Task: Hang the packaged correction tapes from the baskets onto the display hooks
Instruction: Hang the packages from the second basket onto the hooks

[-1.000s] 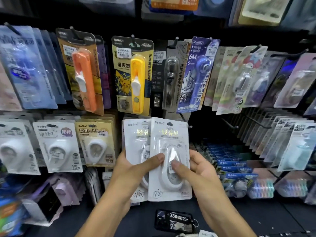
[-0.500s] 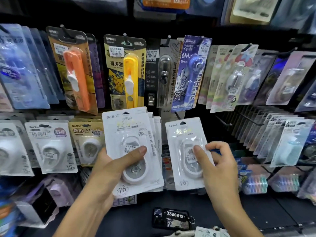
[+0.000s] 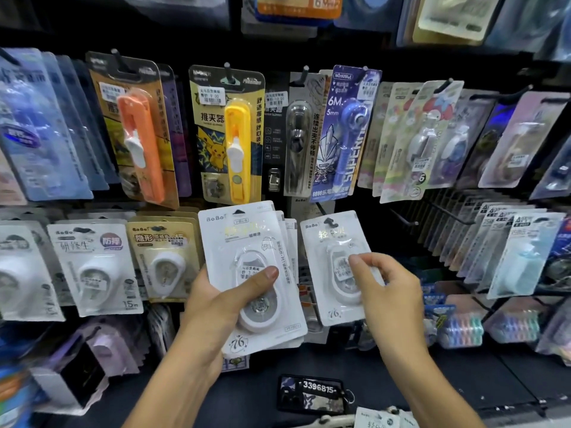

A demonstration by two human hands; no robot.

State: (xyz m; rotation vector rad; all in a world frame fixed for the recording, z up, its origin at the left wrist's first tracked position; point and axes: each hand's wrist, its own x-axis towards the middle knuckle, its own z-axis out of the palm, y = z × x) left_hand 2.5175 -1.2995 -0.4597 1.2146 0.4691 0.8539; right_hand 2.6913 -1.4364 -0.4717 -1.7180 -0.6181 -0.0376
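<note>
My left hand (image 3: 213,299) grips a fanned stack of white packaged correction tapes (image 3: 244,242), thumb pressed across the front blister. My right hand (image 3: 391,291) pinches a single white correction tape pack (image 3: 324,242) just right of the stack, held upright in front of the display wall. An empty black display hook (image 3: 404,219) juts out to the upper right of that pack. The baskets are out of sight.
Hooks above carry an orange clip pusher (image 3: 143,143), a yellow one (image 3: 236,149) and a blue pen pack (image 3: 346,134). White tape packs (image 3: 92,267) hang at left, more rows (image 3: 506,242) at right. A dark key tag (image 3: 312,393) lies on the shelf below.
My right hand pulled one pack off the stack and moved it right. The left hand shifted the rest slightly left and tilted them; since half a second ago both hands stay nearly still.
</note>
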